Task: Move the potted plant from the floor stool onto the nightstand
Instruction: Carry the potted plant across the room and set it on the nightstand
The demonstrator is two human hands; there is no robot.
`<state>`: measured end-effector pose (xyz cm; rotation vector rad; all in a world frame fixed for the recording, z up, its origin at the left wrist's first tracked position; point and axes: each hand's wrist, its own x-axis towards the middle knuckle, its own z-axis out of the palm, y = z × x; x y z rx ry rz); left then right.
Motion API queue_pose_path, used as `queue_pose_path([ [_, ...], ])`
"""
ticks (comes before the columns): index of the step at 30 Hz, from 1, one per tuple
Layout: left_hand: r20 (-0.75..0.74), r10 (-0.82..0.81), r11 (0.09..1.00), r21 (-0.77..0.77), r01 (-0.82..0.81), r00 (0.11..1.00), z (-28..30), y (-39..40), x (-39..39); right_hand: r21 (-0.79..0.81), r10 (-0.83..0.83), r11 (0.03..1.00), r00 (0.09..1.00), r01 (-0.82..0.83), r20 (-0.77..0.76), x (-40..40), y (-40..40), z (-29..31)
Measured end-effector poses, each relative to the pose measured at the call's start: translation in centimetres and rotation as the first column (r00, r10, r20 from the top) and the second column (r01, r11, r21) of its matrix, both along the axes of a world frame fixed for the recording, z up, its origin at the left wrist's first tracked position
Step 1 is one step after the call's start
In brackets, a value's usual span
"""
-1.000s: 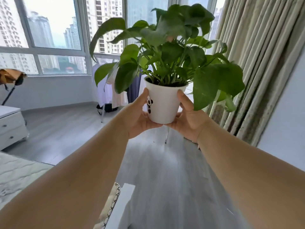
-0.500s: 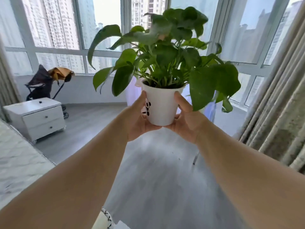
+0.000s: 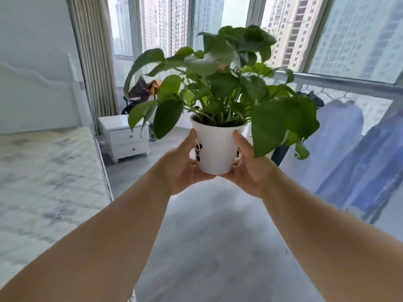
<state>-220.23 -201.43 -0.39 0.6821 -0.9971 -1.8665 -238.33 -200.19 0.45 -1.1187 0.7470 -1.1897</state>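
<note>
The potted plant, broad green leaves in a white pot with small panda prints, hangs upright in the air in front of me. My left hand cups the pot's left side and base, thumb up along the wall. My right hand cups its right side the same way. The white two-drawer nightstand stands on the floor to the left of the pot and farther away, beside the bed; some leaves overlap its top in the view. No stool is in view.
A bare quilted mattress fills the left side, with a white headboard behind it. A dark stroller and a curtain stand by the windows. Blue clothes hang at the right. Grey floor lies ahead.
The view has swung left: the nightstand has shifted from the left edge toward the middle, and mattress and headboard have come in. Both hands keep the same hold on the pot.
</note>
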Motion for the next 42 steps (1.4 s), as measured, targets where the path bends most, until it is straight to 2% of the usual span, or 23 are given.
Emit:
queue_pose_path([
  [9,-0.039,0.075,0.996,-0.042,-0.077,0.996,0.9,-16.5,1.1,0.025,0.065,0.998,0.997,-0.064,-0.052,0.9,-17.1,1.8],
  [15,0.018,0.179,0.982,-0.072,-0.177,0.984,1.7,-25.5,3.7,0.004,0.192,0.981,0.981,-0.192,-0.017,3.5,-27.8,1.8],
  [20,0.048,0.307,0.951,-0.037,-0.306,0.95,0.9,-32.4,6.0,0.025,0.283,0.959,0.959,-0.283,0.031,6.4,-36.7,0.8],
  [29,0.036,0.504,0.864,-0.029,-0.503,0.863,0.3,-49.2,8.8,-0.001,0.466,0.885,0.884,-0.466,0.016,10.0,-56.4,0.4],
  [38,0.112,0.709,0.702,-0.017,-0.712,0.696,0.6,-62.0,14.0,0.033,0.64,0.766,0.767,-0.642,0.049,17.6,-73.6,-0.2],
  [42,0.104,0.709,0.702,-0.015,-0.712,0.697,0.1,-67.4,18.4,0.011,0.681,0.732,0.732,-0.682,0.032,22.5,-79.5,-0.8],
])
